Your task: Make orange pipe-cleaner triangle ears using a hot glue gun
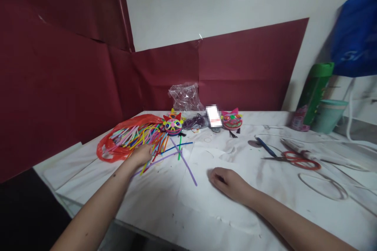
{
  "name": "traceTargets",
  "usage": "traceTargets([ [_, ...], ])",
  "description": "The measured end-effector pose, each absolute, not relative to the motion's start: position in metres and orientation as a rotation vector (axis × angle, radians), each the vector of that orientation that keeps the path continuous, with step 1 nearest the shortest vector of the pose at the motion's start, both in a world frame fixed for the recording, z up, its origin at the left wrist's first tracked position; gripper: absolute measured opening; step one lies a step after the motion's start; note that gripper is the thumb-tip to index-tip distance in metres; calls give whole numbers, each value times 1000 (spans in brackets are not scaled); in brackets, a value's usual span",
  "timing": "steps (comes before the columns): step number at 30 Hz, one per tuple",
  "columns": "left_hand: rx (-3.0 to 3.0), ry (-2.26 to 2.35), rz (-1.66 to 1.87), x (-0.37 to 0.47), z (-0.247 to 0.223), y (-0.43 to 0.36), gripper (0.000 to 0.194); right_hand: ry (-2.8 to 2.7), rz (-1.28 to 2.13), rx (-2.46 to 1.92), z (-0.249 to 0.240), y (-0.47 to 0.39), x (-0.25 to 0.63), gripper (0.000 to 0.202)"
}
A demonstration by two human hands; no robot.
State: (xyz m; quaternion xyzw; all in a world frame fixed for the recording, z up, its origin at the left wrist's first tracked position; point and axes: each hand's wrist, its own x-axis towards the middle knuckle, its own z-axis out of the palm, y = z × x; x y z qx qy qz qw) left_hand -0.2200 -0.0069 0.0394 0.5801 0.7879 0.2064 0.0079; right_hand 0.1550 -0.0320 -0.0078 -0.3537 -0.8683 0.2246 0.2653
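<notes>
The fuzzy sticks (141,135) lie in a messy heap on the red bag (103,153) on the left of the table (147,204), and the left hand (143,154) is at their near ends, but its fingertips are hidden, so I can't tell if it pinches any. The right hand (228,182) has its fingers curled in loosely, and I can't tell if anything is inside. Because the sticks cross and tangle, one pull might drag out extras or bump the loose purple stick (188,168).
</notes>
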Motion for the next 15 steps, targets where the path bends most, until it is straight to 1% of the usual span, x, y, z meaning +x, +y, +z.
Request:
traceTargets([
  [7,2020,2422,481,-234,42,-12,10,-2352,552,-898,0,-35,155,19],
  [11,2077,2386,497,-244,43,-11,10,-2386,457,-910,5,-34,155,18],
  [15,2077,2328,568,-263,33,1,13,-2394,409,-951,2,-29,155,17],
])
